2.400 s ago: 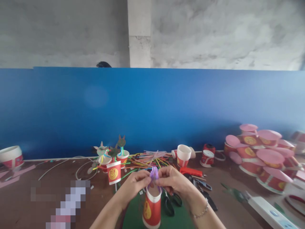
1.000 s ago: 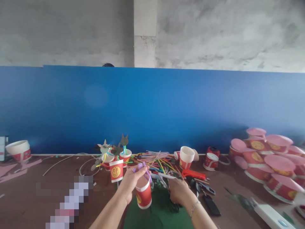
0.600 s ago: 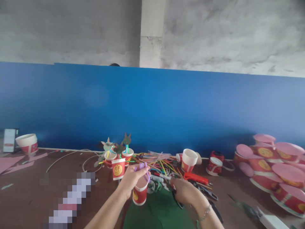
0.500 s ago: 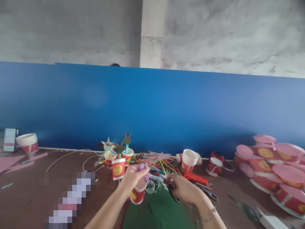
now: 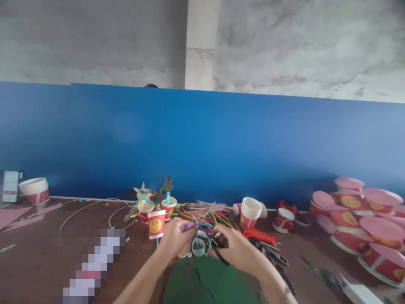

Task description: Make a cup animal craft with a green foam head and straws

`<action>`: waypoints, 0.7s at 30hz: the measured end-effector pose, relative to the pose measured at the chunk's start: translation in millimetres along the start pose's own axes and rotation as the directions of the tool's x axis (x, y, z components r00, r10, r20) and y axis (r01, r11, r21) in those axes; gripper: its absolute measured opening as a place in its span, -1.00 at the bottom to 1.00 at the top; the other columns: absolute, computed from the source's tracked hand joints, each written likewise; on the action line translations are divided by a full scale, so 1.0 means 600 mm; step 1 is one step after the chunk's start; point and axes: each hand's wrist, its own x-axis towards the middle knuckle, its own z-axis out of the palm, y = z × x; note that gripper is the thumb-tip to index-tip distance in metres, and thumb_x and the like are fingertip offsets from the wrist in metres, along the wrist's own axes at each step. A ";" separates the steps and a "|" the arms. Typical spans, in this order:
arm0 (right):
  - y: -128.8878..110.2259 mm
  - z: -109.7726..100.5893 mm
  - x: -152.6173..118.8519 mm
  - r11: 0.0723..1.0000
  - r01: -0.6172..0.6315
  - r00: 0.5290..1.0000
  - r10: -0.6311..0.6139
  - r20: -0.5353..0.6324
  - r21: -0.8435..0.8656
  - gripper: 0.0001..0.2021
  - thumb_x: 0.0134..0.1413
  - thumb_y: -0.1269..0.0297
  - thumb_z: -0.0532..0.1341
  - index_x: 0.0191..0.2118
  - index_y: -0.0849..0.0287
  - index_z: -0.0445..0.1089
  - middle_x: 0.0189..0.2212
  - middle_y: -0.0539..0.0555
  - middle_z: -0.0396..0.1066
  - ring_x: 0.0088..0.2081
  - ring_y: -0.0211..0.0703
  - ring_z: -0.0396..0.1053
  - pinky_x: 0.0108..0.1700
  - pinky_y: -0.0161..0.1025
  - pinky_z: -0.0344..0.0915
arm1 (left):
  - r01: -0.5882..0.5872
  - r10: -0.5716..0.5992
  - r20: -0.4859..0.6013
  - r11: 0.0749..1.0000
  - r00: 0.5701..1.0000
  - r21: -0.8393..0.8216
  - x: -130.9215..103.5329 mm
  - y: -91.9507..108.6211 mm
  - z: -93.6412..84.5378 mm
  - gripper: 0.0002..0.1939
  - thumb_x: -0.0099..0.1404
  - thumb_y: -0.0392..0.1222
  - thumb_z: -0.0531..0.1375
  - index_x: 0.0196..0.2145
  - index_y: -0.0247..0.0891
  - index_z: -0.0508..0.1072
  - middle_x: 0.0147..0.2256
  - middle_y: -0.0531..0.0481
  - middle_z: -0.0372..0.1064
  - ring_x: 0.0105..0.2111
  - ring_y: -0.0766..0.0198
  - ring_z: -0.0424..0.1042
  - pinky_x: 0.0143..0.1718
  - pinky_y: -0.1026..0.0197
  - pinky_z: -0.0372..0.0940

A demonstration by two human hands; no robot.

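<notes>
Purple straws or strips [image 5: 187, 227] are pinched in my left hand [image 5: 176, 239], above a red-and-white paper cup [image 5: 184, 251] mostly hidden behind that hand. My right hand [image 5: 230, 246] grips black-handled scissors [image 5: 218, 250], whose blades point up and left at the purple pieces. Whether the blades touch them is too small to tell. Below both hands lies a green sheet [image 5: 215, 278]. A roll of clear tape [image 5: 198, 246] sits between the hands. Just left of my left hand stands a red cup with a gold emblem [image 5: 156, 225].
Cups with animal-head cutouts [image 5: 168, 198] stand behind at left. Colourful straws [image 5: 209, 211] spread along the blue partition [image 5: 202, 143]. At right are a white cup [image 5: 251, 211], an orange-red tool [image 5: 260, 236] and stacked cups with pink discs [image 5: 381, 230].
My right hand has turned and lifted the scissors towards the purple pieces. My left hand has lowered slightly and now covers more of the cup.
</notes>
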 end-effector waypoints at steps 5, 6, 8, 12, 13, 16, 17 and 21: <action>-0.012 0.002 0.000 1.000 0.004 1.000 -0.004 -0.007 -0.027 -0.80 -0.16 0.23 0.25 -0.32 0.12 0.34 -0.62 -0.12 0.22 -0.54 -0.31 0.10 -0.55 -0.40 -0.04 | -0.059 0.073 -0.067 0.980 0.995 0.189 -0.001 0.010 0.000 -0.61 0.06 -0.13 0.13 -0.79 -0.25 0.09 -0.72 0.10 0.02 -0.56 0.31 0.13 -0.48 0.26 -0.08; -0.014 0.002 0.000 0.999 0.001 1.000 -0.002 -0.010 -0.032 -0.80 -0.16 0.23 0.25 -0.33 0.13 0.34 -0.63 -0.13 0.21 -0.55 -0.31 0.09 -0.55 -0.40 -0.04 | -0.071 0.087 -0.067 0.976 0.994 0.205 -0.001 0.008 0.001 -0.61 0.06 -0.14 0.12 -0.79 -0.25 0.07 -0.72 0.10 0.00 -0.56 0.31 0.12 -0.48 0.25 -0.09; -0.018 0.001 0.000 0.999 -0.004 1.000 0.004 -0.004 -0.035 -0.80 -0.15 0.23 0.24 -0.32 0.13 0.33 -0.64 -0.13 0.19 -0.56 -0.32 0.07 -0.56 -0.40 -0.05 | -0.096 0.114 -0.070 0.970 0.991 0.225 0.000 0.003 0.004 -0.62 0.07 -0.16 0.11 -0.78 -0.26 0.07 -0.71 0.09 0.02 -0.53 0.30 0.13 -0.47 0.25 -0.09; -0.024 0.001 0.001 1.000 -0.013 1.000 0.013 -0.006 -0.018 -0.77 -0.17 0.20 0.27 -0.32 0.14 0.37 -0.66 -0.14 0.17 -0.57 -0.32 0.07 -0.56 -0.40 -0.06 | -0.112 0.130 -0.066 0.967 0.989 0.230 0.000 -0.003 0.005 -0.63 0.06 -0.17 0.12 -0.77 -0.25 0.08 -0.70 0.08 0.04 -0.50 0.28 0.14 -0.45 0.25 -0.08; -0.025 0.001 0.002 1.000 -0.011 1.000 0.011 -0.012 -0.009 -0.77 -0.18 0.19 0.28 -0.32 0.15 0.39 -0.66 -0.14 0.16 -0.56 -0.32 0.07 -0.56 -0.40 -0.06 | -0.110 0.128 -0.063 0.968 0.990 0.226 0.001 -0.003 0.004 -0.63 0.06 -0.17 0.12 -0.77 -0.25 0.07 -0.70 0.08 0.04 -0.50 0.27 0.14 -0.45 0.25 -0.08; -0.028 0.002 0.003 0.999 -0.009 1.000 0.010 -0.005 0.040 -0.77 -0.18 0.20 0.28 -0.33 0.18 0.44 -0.68 -0.14 0.14 -0.59 -0.35 0.02 -0.57 -0.40 -0.09 | -0.107 0.121 -0.056 0.971 0.991 0.214 0.003 -0.003 -0.001 -0.62 0.07 -0.16 0.13 -0.76 -0.25 0.04 -0.70 0.09 0.02 -0.51 0.28 0.12 -0.46 0.25 -0.09; -0.029 0.003 0.003 0.998 -0.008 1.000 0.008 0.000 0.057 -0.78 -0.17 0.20 0.28 -0.34 0.19 0.46 -0.69 -0.14 0.13 -0.60 -0.36 0.00 -0.57 -0.40 -0.10 | -0.104 0.117 -0.052 0.972 0.992 0.208 0.004 -0.003 -0.003 -0.61 0.07 -0.15 0.13 -0.76 -0.25 0.03 -0.70 0.09 0.01 -0.52 0.29 0.11 -0.46 0.25 -0.09; -0.031 0.003 0.001 0.995 -0.004 1.000 0.002 0.018 0.100 -0.79 -0.14 0.18 0.27 -0.38 0.22 0.47 -0.71 -0.14 0.07 -0.60 -0.38 -0.05 -0.59 -0.40 -0.12 | -0.090 0.096 -0.028 0.981 0.995 0.174 0.005 -0.004 -0.006 -0.58 0.10 -0.09 0.12 -0.75 -0.24 0.01 -0.70 0.11 -0.04 -0.54 0.31 0.07 -0.49 0.25 -0.11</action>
